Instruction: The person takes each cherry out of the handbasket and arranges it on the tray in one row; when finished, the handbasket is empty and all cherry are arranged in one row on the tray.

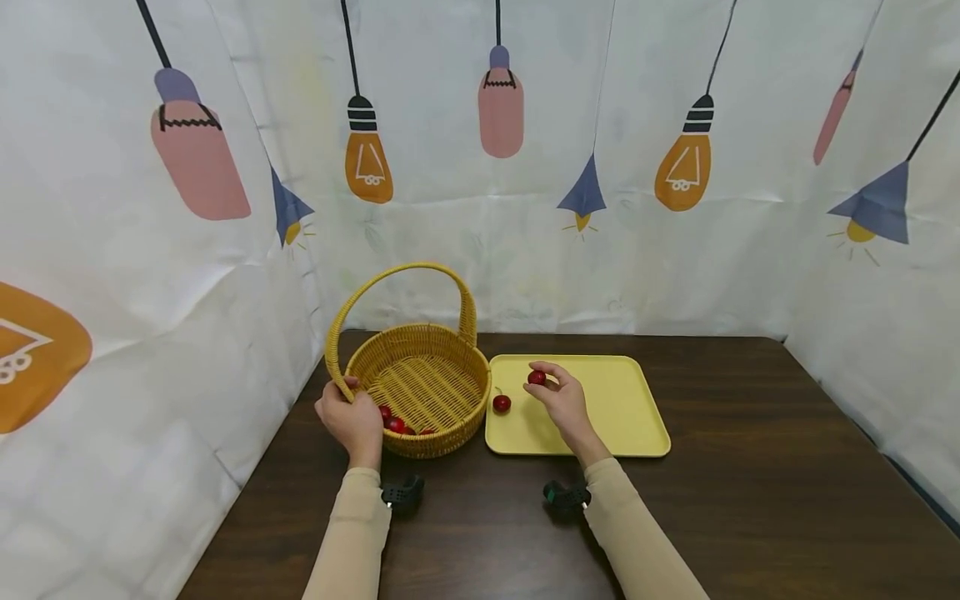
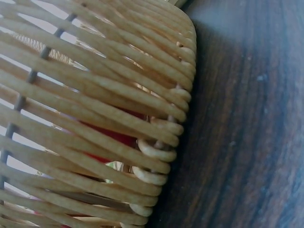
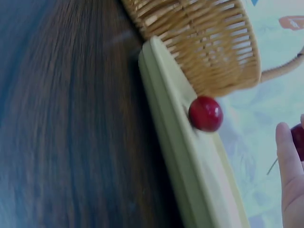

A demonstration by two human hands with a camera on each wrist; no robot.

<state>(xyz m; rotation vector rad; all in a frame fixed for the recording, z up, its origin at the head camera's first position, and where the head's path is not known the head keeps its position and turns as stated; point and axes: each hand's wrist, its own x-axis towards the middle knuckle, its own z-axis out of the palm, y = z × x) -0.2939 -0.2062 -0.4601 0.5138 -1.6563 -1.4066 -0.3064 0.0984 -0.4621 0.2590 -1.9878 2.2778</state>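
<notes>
My left hand (image 1: pixel 354 421) grips the yellow wicker basket (image 1: pixel 480 398) at the foot of its handle, on the left side. Several red cherries (image 1: pixel 394 425) lie inside the basket near that hand. Between the thumb and fingers of my right hand (image 1: pixel 567 408) is a cherry (image 1: pixel 536 377), pinched above the yellow tray (image 1: pixel 615 408). Another cherry (image 1: pixel 501 403) with its stem up sits at the tray's left end, seen also in the right wrist view. The left wrist view shows the basket's woven wall (image 2: pixel 95 95) with red showing through the gaps; the hand is out of that view.
Basket and tray stand side by side on a dark wooden table (image 1: pixel 750 467), the basket's right side close to the tray's left edge. A white cloth backdrop (image 1: pixel 465 233) printed with lamps closes off the back and both sides. The basket handle (image 1: pixel 420 267) arches upward.
</notes>
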